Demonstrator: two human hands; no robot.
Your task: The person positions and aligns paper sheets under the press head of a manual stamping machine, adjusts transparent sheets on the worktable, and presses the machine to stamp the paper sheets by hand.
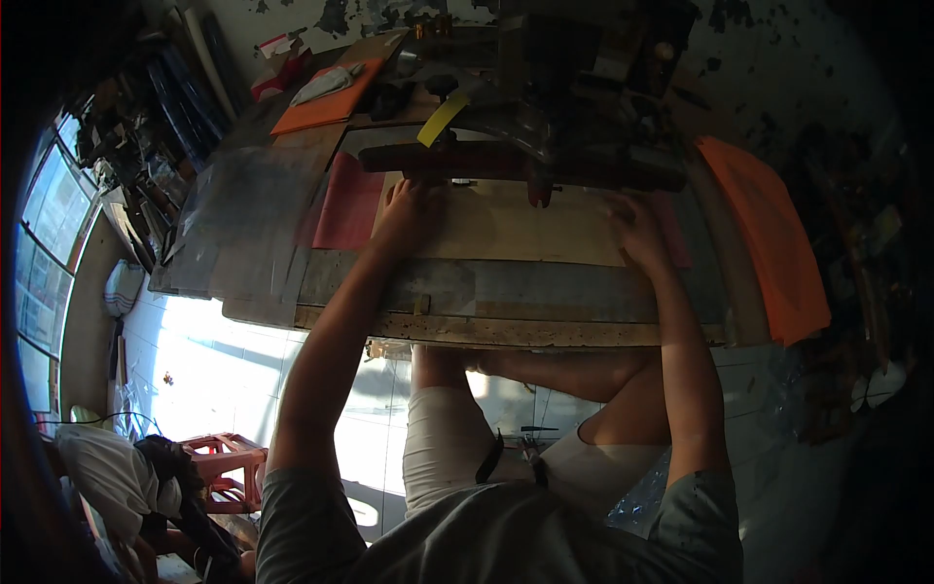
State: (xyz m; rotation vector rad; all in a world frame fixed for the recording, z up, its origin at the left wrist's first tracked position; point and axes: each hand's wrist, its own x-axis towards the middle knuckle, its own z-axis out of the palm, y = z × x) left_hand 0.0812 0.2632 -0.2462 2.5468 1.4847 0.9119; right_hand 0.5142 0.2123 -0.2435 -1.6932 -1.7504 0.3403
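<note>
A cream-coloured sheet (525, 226) lies flat on the worktable, partly under the dark bar (593, 171) of a press-like machine. My left hand (410, 216) rests on the sheet's left end, with its fingers stretched towards the bar and no object in them. At the right end lies my right hand (637, 232), fingers apart on or beside the sheet's edge; shadow blurs the contact. A pinkish-red sheet (347, 201) lies beneath the cream one and shows at both sides. On the machine hangs a yellow strip (443, 121).
Orange sheets (769, 234) lie at the table's right. Another orange piece (331, 97) with a pale cloth is at the back left. Clear plastic sheets (233, 224) cover the left side. Beside a red stool (224, 472), a person (107, 477) is at lower left.
</note>
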